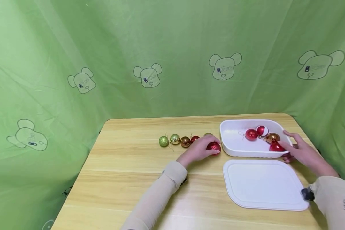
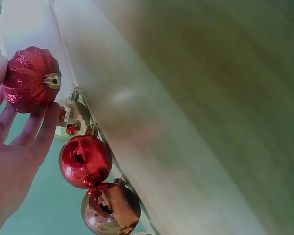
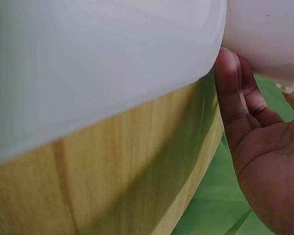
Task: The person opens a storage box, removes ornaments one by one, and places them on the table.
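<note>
My left hand [image 1: 200,149] holds a ribbed, glittery red Christmas bauble [image 1: 214,148] beside the left end of a white plastic box [image 1: 234,138]. In the left wrist view, thumb and fingers surround this bauble [image 2: 27,81], its gold cap facing the camera. At the box's right end, my right hand [image 1: 304,155] grips the rim and corner, some fingers low against the outside. Inside the box lie a red bauble [image 1: 251,134], a red-and-white one [image 1: 262,130], a copper one [image 1: 272,138] and a shiny red one [image 1: 277,147].
Left of the box runs a row: glittery green bauble [image 1: 163,141], shiny gold-green bauble [image 1: 174,139], brown bauble [image 1: 185,141], red bauble [image 1: 195,138], and a partly hidden greenish bauble [image 1: 208,134]. A white lid [image 1: 264,183] lies flat before the box on the wooden table [image 1: 118,179].
</note>
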Motion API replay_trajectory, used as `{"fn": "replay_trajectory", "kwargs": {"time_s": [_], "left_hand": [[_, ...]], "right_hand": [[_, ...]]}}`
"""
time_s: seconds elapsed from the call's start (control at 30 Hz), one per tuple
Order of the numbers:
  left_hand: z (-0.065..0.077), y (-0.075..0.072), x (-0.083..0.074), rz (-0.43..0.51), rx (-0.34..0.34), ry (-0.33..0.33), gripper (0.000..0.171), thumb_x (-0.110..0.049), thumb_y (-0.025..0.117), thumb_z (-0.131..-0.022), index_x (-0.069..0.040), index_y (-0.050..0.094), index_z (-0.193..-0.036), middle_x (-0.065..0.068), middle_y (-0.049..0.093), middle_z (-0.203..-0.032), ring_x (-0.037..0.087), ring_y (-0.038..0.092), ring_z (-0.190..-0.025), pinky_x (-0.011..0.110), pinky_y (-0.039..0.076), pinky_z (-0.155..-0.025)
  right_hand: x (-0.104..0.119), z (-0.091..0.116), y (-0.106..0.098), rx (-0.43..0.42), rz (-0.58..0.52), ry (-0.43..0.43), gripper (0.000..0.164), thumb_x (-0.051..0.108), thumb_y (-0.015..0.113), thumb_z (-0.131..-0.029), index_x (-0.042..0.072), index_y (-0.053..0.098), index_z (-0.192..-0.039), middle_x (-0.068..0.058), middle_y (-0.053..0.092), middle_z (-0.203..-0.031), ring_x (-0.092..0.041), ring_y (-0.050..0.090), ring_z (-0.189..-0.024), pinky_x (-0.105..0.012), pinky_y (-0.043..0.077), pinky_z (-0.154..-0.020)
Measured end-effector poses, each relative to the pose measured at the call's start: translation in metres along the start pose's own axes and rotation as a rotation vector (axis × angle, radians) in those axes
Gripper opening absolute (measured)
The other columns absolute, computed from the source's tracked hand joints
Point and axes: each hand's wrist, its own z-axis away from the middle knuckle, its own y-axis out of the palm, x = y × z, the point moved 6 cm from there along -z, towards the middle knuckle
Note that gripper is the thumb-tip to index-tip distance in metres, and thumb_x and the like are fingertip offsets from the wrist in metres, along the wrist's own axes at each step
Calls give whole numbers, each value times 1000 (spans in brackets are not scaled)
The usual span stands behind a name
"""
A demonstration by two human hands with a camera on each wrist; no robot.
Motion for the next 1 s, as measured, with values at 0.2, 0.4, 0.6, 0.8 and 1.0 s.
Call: {"fn": "replay_trajectory", "kwargs": {"time_s": [0.2,0.4,0.6,0.8,1.0], "left_hand": [[-2,5,0,-32,10,-2,40,-36,72,-98,-20,65,-134,-5,65,-130,7,60,-121,19,46,-109],[-4,8,-1,-79,19,6,38,-35,73,-98,-22,65,-133,-6,64,-126,6,60,-118,19,47,-107],[-6,9,-3,-119,32,13,39,-36,73,-98,-22,65,-133,-6,64,-128,6,61,-114,18,49,-102],[-5,9,-2,-128,42,-2,40,-38,72,-99,-22,64,-135,-5,63,-130,7,62,-115,20,50,-102],[-5,7,-2,-128,53,-24,41,-35,71,-99,-22,63,-137,-5,62,-139,12,59,-130,26,47,-112]], "right_hand": [[1,0,0,1,-13,-2,81,47,45,-109,14,-2,-166,-21,74,-100,-26,73,-72,-35,63,-66],[4,1,0,-3,-6,-9,80,44,45,-110,9,-2,-165,-23,74,-100,-26,73,-71,-35,63,-65],[6,2,-1,-9,-8,-4,80,44,45,-110,10,-2,-165,-22,74,-99,-26,72,-70,-36,63,-65],[5,2,-1,-7,-7,4,81,45,45,-110,11,-2,-165,-20,74,-99,-26,72,-70,-36,63,-65],[4,1,-3,-1,-3,7,82,48,45,-109,12,-2,-165,-20,75,-100,-27,72,-71,-36,63,-65]]}}
